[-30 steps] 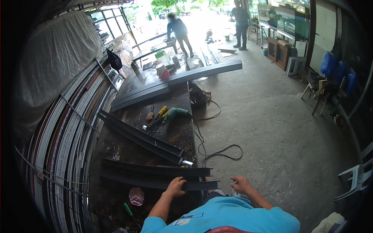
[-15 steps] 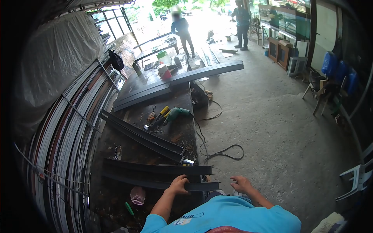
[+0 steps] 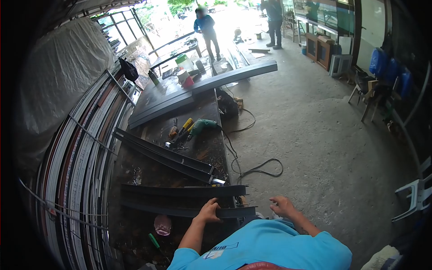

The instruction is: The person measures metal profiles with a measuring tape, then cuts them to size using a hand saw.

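My left hand (image 3: pixel 209 210) grips the near dark metal profile (image 3: pixel 175 210) that lies across the workbench (image 3: pixel 202 153), close to its right end. A second dark profile (image 3: pixel 184 191) lies just beyond it, and two more (image 3: pixel 162 155) run diagonally further up the bench. My right hand (image 3: pixel 282 205) hovers off the bench's right side, over the concrete floor, fingers loosely curled and holding nothing. My blue sleeves fill the bottom of the view.
A green drill (image 3: pixel 203 125) and hand tools (image 3: pixel 180 133) lie mid-bench, its cable (image 3: pixel 252 168) looping on the floor. Long grey panels (image 3: pixel 202 87) cross the far end. Stacked profiles (image 3: pixel 76 166) line the left. Two people (image 3: pixel 204 27) stand far off. A white chair (image 3: pixel 414 198) stands right.
The view has tilted slightly downward. My left hand stays on the near profile, and my right hand has shifted only slightly.
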